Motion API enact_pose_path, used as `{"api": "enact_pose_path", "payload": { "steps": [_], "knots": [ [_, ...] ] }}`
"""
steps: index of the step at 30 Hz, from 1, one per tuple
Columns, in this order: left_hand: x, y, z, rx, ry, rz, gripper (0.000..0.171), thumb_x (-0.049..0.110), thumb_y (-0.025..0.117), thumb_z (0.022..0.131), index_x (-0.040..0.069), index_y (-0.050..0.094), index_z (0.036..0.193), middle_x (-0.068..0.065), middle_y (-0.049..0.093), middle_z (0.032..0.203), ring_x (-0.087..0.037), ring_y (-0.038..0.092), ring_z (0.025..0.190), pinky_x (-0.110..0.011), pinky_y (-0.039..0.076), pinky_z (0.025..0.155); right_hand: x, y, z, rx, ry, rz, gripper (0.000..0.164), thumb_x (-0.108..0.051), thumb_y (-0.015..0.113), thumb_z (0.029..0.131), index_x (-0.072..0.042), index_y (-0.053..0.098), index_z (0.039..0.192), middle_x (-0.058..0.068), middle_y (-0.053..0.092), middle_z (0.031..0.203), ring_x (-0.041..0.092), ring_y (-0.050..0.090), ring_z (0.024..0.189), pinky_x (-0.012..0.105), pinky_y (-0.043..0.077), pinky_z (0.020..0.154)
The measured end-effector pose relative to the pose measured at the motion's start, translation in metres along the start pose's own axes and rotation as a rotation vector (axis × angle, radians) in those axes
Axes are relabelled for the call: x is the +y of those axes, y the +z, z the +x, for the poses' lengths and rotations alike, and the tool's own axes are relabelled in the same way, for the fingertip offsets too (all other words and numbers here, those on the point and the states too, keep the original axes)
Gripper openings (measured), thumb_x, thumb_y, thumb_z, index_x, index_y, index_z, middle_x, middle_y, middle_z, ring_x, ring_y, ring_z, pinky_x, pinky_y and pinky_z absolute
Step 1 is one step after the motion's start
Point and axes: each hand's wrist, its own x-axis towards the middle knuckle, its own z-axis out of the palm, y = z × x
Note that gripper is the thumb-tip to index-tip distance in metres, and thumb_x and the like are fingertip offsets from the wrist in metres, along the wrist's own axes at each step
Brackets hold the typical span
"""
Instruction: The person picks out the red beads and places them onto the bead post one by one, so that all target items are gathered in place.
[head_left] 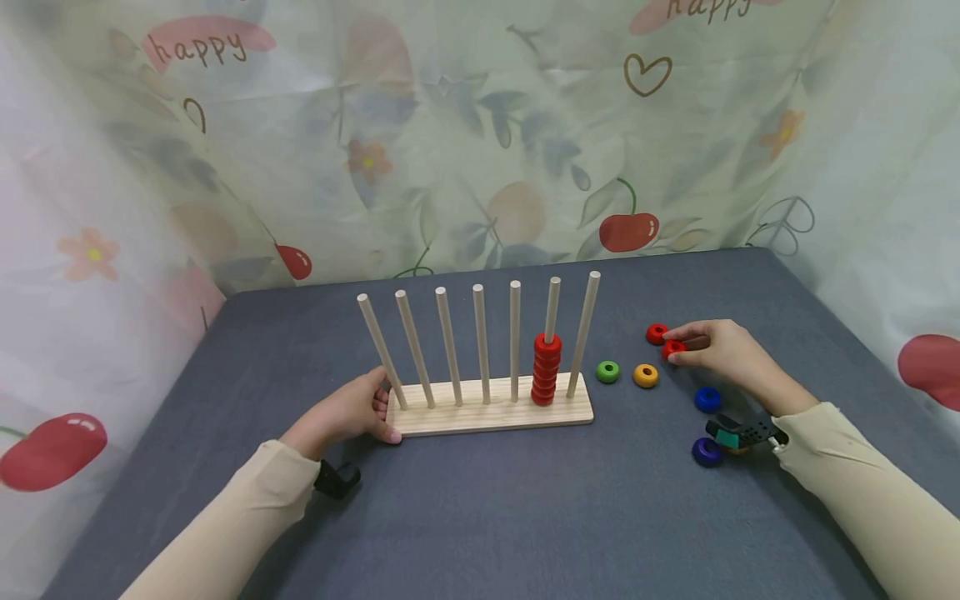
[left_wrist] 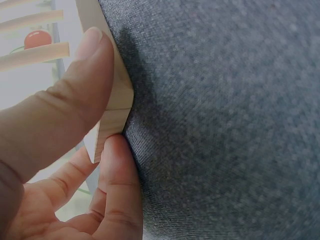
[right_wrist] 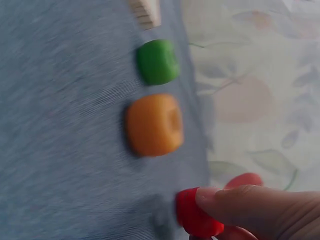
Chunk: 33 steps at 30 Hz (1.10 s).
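Observation:
A wooden peg rack (head_left: 480, 419) with several upright pegs stands mid-table. Several red rings (head_left: 546, 371) are stacked on its second peg from the right; the other pegs are bare. My left hand (head_left: 347, 414) grips the left end of the rack's base, thumb (left_wrist: 92, 75) along the front face and fingers at the end. To the rack's right, my right hand (head_left: 727, 352) pinches a red ring (head_left: 673, 351) between thumb and fingers, close over the table. Just behind that ring lies another red ring (head_left: 657, 334).
Between rack and right hand lie a green ring (head_left: 608, 372) and an orange ring (head_left: 646, 376). Nearer the front are a blue ring (head_left: 707, 400) and a dark blue ring (head_left: 707, 452). The right wrist strap (head_left: 742, 432) partly covers a yellowish ring. A patterned curtain (head_left: 450, 125) hangs behind the table.

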Motion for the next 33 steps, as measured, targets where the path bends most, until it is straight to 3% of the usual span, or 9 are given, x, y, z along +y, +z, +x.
{"api": "enact_pose_path", "payload": {
  "steps": [6,12,18,21,26,33],
  "knots": [
    [0.001,0.001,0.0,0.003,-0.007,0.005,0.067,0.0,0.088,0.063,-0.002,0.046,0.116,-0.011,0.05,0.091,-0.02,0.048,0.081,-0.029,0.04,0.068,-0.017,-0.015,-0.007,0.035,0.012,0.053,0.052,-0.037,0.066,0.091,-0.007,0.057,0.133,0.025,0.059,0.128,0.041,0.053,0.12,0.056,0.042,0.092],
    [0.001,0.001,0.0,0.004,-0.001,0.005,0.067,0.0,0.088,0.063,-0.002,0.046,0.115,-0.01,0.049,0.09,-0.02,0.048,0.081,-0.029,0.04,0.068,-0.038,-0.027,-0.016,0.112,0.002,0.104,0.051,-0.042,0.067,0.09,-0.014,0.059,0.131,0.016,0.064,0.125,0.031,0.058,0.115,0.049,0.043,0.092],
    [0.001,0.0,-0.001,-0.003,0.006,-0.005,0.067,-0.001,0.088,0.064,-0.002,0.045,0.115,-0.011,0.049,0.091,-0.02,0.048,0.081,-0.029,0.04,0.068,-0.061,-0.033,-0.024,0.202,-0.049,0.118,0.057,-0.054,0.068,0.083,-0.019,0.062,0.128,0.006,0.07,0.116,-0.004,0.061,0.092,0.042,0.044,0.09],
    [0.001,0.0,-0.001,-0.004,0.005,-0.01,0.067,-0.001,0.088,0.064,-0.002,0.045,0.115,-0.011,0.049,0.091,-0.02,0.048,0.081,-0.029,0.04,0.069,-0.074,-0.036,-0.03,0.231,-0.079,0.125,0.056,-0.055,0.069,0.082,-0.021,0.063,0.127,0.003,0.071,0.113,-0.012,0.06,0.086,0.033,0.046,0.087],
    [0.0,0.001,0.0,-0.004,0.017,-0.009,0.066,-0.001,0.088,0.063,-0.002,0.045,0.113,-0.01,0.049,0.09,-0.019,0.048,0.08,-0.029,0.04,0.068,-0.099,-0.039,-0.042,0.285,-0.135,0.145,0.05,-0.049,0.07,0.083,-0.022,0.064,0.125,-0.001,0.07,0.112,-0.012,0.061,0.088,0.013,0.046,0.076],
    [0.002,0.0,-0.001,-0.007,-0.003,-0.004,0.067,0.001,0.088,0.064,-0.002,0.046,0.115,-0.011,0.048,0.09,-0.02,0.047,0.081,-0.03,0.04,0.068,-0.135,-0.04,-0.059,0.318,-0.269,0.269,0.039,-0.034,0.073,0.085,-0.021,0.066,0.122,-0.006,0.067,0.111,-0.002,0.066,0.094,0.013,0.049,0.077]
  ]
}}
